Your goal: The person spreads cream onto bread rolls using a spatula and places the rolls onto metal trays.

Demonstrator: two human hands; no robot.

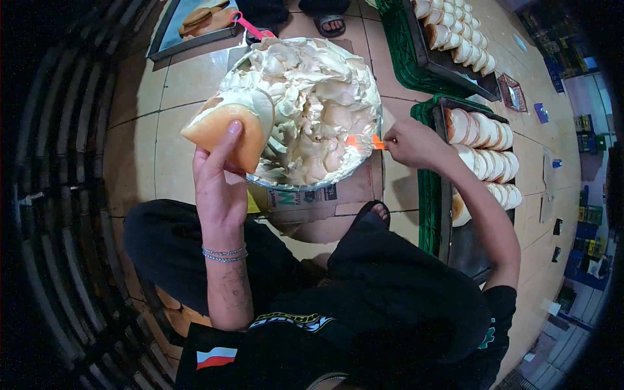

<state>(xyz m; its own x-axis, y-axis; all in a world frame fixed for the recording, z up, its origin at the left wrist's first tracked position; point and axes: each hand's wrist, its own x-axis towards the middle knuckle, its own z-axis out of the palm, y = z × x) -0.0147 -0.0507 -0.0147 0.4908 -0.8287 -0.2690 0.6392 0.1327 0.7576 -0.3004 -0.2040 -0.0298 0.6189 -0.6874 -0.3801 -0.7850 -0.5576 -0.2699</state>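
Item, one bread piece (255,133), held upright over the left side of the bowl (289,188): the left hand (220,179) gripped it, thumb across the near face, the other fingers largely hidden behind. Item, one orange spatula (379,144), blade in the cream (312,84) by the right rim, the right hand (416,143) closed around its handle. Step, by my judgement: loading cream for spreading; the next move called for a full scoop and a light left grip. Condition of bread: tan, smooth, curved, thick pale cream along its upper part.
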